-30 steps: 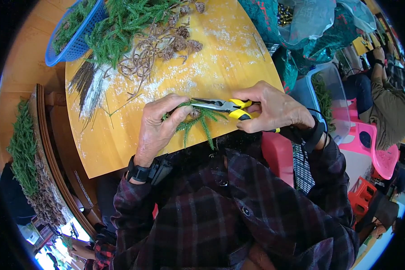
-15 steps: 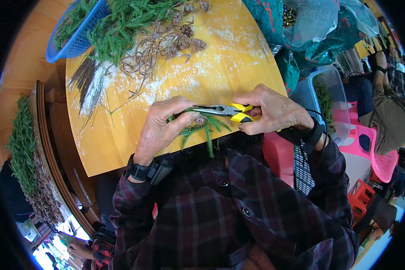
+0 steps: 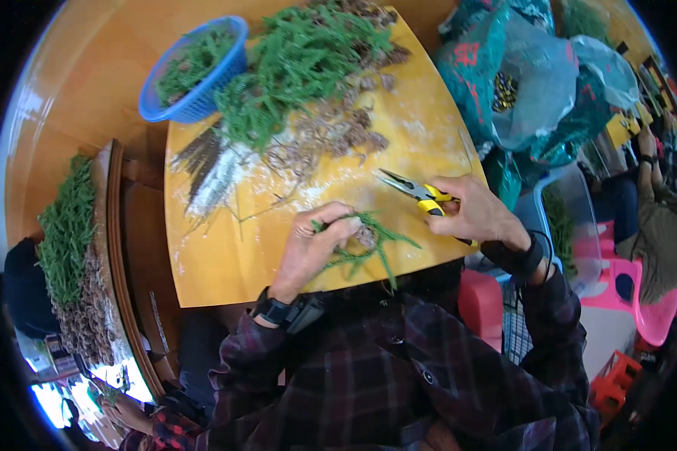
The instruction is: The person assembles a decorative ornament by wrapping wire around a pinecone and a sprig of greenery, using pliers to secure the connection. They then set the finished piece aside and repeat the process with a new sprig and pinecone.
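Observation:
My left hand (image 3: 317,244) pinches a small green artificial pine sprig (image 3: 390,242) near the table's front edge. A brown pine cone (image 3: 365,237) sits among the sprig's needles, beside my fingertips. My right hand (image 3: 478,212) is closed round the yellow-and-black handles of long-nose pliers (image 3: 408,188). The pliers' jaws point up and left, slightly parted and apart from the sprig, with nothing visible between them.
Green sprigs (image 3: 301,64) lie heaped at the table's back, with pine cones (image 3: 361,131) and brown wire stems (image 3: 203,161) nearer. A blue basket (image 3: 237,56) holds more greenery. Plastic bags (image 3: 530,83) and a clear bin (image 3: 583,229) stand right. Other people sit both sides.
The pliers have come off the sprig and swung up and right with my right hand. My left hand still holds the sprig. The whole view has shifted.

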The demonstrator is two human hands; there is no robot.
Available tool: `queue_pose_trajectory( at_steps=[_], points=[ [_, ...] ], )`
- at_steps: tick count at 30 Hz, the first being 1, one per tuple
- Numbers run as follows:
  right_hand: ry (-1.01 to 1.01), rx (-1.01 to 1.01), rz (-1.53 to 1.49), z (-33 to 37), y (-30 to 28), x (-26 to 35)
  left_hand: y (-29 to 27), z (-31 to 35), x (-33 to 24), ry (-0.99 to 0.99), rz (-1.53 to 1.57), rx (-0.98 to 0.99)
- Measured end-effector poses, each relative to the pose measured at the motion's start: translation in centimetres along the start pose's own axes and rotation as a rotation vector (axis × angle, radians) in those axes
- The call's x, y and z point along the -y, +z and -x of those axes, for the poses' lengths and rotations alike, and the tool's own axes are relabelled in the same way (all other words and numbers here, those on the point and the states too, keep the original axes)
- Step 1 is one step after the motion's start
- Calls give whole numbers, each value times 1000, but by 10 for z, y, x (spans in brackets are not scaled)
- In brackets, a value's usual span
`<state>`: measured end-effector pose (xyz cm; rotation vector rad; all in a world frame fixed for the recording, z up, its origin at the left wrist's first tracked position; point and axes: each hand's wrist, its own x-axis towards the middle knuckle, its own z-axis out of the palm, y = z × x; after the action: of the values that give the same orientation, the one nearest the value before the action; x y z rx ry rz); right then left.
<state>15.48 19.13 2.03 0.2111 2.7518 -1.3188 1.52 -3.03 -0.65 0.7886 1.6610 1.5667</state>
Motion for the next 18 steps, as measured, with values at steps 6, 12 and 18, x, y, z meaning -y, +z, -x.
queue_pose_trajectory(
  at_steps=[6, 12, 18],
  points=[
    [-125, -403, 528, -19, 20, -10, -11, 6, -24, -51, 69, -160],
    [-156, -446, 539, -23, 19, -7, -68, -16, -89, 249, -107, -380],
    [-147, -570, 517, -25, 18, 19, -159, -83, -140, 560, -439, -585]
  ],
)
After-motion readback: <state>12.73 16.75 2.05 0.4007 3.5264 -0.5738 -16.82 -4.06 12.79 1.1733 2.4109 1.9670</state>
